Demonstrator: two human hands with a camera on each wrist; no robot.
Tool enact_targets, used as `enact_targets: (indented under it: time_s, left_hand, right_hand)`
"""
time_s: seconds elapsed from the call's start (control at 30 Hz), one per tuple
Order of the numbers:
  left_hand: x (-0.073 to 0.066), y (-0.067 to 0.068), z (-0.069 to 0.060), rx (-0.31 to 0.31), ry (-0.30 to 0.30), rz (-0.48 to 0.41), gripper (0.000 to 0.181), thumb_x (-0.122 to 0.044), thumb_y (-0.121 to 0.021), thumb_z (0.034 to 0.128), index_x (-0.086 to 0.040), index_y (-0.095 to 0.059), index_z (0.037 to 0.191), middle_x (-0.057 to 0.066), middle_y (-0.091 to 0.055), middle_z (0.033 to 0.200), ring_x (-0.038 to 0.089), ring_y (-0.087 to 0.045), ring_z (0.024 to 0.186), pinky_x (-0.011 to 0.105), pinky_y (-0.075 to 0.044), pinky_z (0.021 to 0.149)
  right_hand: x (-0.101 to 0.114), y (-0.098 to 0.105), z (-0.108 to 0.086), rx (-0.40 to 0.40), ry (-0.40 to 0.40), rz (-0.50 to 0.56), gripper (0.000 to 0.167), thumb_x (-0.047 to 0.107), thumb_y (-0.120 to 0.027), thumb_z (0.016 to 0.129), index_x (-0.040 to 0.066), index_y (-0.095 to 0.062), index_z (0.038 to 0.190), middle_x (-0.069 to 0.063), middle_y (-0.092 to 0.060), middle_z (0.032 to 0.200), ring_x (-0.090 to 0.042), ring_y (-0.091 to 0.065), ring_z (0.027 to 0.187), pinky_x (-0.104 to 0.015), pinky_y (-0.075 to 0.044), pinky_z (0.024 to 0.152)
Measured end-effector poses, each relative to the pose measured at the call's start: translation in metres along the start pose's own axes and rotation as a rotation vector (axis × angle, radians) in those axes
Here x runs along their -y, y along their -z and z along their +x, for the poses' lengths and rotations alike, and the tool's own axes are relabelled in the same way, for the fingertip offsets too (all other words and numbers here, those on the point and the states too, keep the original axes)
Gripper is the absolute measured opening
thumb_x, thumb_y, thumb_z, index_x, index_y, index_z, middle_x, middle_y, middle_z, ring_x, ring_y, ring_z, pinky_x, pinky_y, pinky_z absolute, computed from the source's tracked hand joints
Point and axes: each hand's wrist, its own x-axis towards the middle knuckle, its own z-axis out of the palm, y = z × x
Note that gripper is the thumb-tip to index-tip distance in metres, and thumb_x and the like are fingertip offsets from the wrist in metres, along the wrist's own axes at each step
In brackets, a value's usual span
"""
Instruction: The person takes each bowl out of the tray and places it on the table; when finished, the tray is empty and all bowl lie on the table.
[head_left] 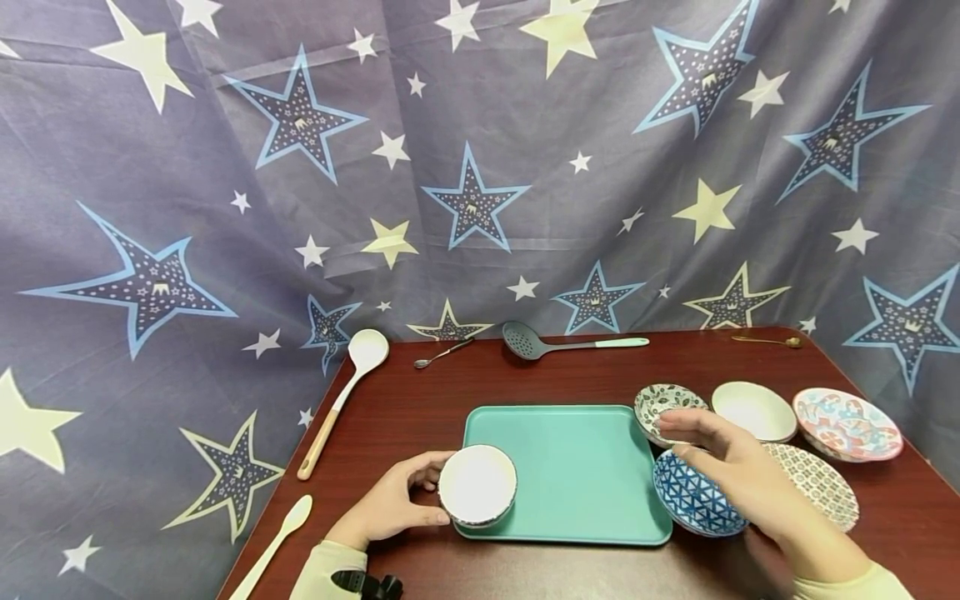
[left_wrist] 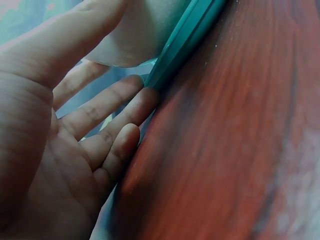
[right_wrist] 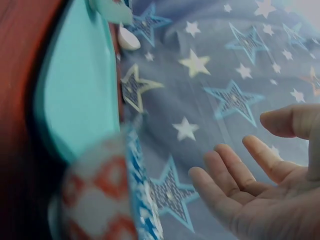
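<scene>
A white-inside bowl (head_left: 477,485) sits at the left front corner of the green tray (head_left: 570,475). My left hand (head_left: 405,496) is beside it, thumb and forefinger at its left side. In the left wrist view, the other fingers of this hand (left_wrist: 75,130) lie loosely extended by the tray's edge. Over the blue-and-white patterned bowl (head_left: 693,504) my right hand (head_left: 750,475) hovers, fingers spread and holding nothing. The right wrist view shows that hand (right_wrist: 255,185) apart from a bowl with a red pattern outside (right_wrist: 100,195).
Right of the tray stand a floral bowl (head_left: 660,404), a cream bowl (head_left: 753,411), a pink-and-blue bowl (head_left: 847,423) and a dotted bowl (head_left: 821,483). Behind lie a skimmer (head_left: 525,342) and small spoons (head_left: 423,363). A white ladle (head_left: 367,350) and cream spoon (head_left: 296,515) lie left.
</scene>
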Motion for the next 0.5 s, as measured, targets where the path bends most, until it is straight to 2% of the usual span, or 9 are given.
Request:
enact_targets:
  time_s: [0.17,0.5]
  left_hand:
    - [0.0,-0.001,0.0,-0.01,0.026,0.027,0.077,-0.022,-0.092,0.0829,-0.026,-0.056,0.151,-0.001,-0.067,0.132,0.021,-0.065,0.109,0.034,-0.053,0.093]
    - [-0.002,-0.002,0.002,-0.025,0.002,0.059,0.077,-0.023,-0.094,0.0809,-0.024,-0.058,0.149,-0.001,-0.067,0.132,0.02,-0.064,0.107,0.035,-0.054,0.09]
  right_hand:
    - [0.001,-0.02,0.013,0.062,-0.012,0.024,0.036,0.005,-0.064,0.103,0.005,-0.062,0.139,-0.01,-0.07,0.13,-0.02,-0.069,0.119,-0.023,-0.054,0.092]
    - [0.007,-0.044,0.03,0.155,-0.094,0.113,0.036,0.011,-0.067,0.103,0.004,-0.062,0.138,-0.012,-0.068,0.133,-0.036,-0.064,0.125,-0.027,-0.053,0.094]
